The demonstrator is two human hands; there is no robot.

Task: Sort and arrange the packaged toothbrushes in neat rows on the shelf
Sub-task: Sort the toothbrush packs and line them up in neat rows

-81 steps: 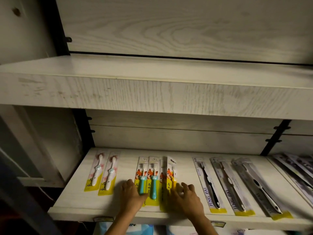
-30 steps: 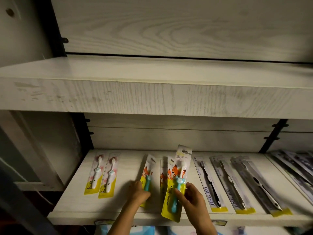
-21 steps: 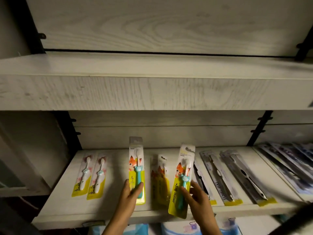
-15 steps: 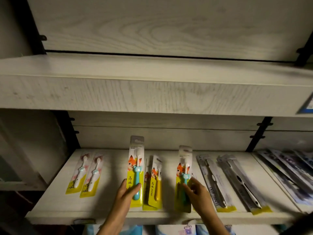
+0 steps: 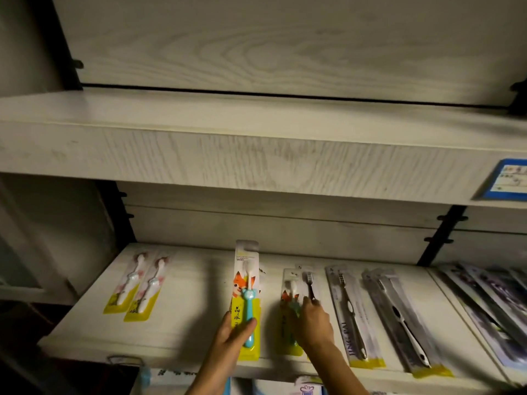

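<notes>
My left hand grips a blue fox-print toothbrush pack and holds it tilted up above the white shelf. My right hand rests on a second fox-print pack lying flat, fingers curled over it beside a black toothbrush pack. Two pink toothbrush packs lie side by side at the shelf's left. Grey and black adult toothbrush packs lie in a row to the right.
The upper shelf board overhangs the work area, with a blue price label at its right end. More dark toothbrush packs fill the neighbouring shelf section on the right. Packaged goods show on the level below.
My right hand has laid its fox-print pack flat on the shelf and now rests on it. My left hand still holds its pack upright. The camera view shifted slightly left.
</notes>
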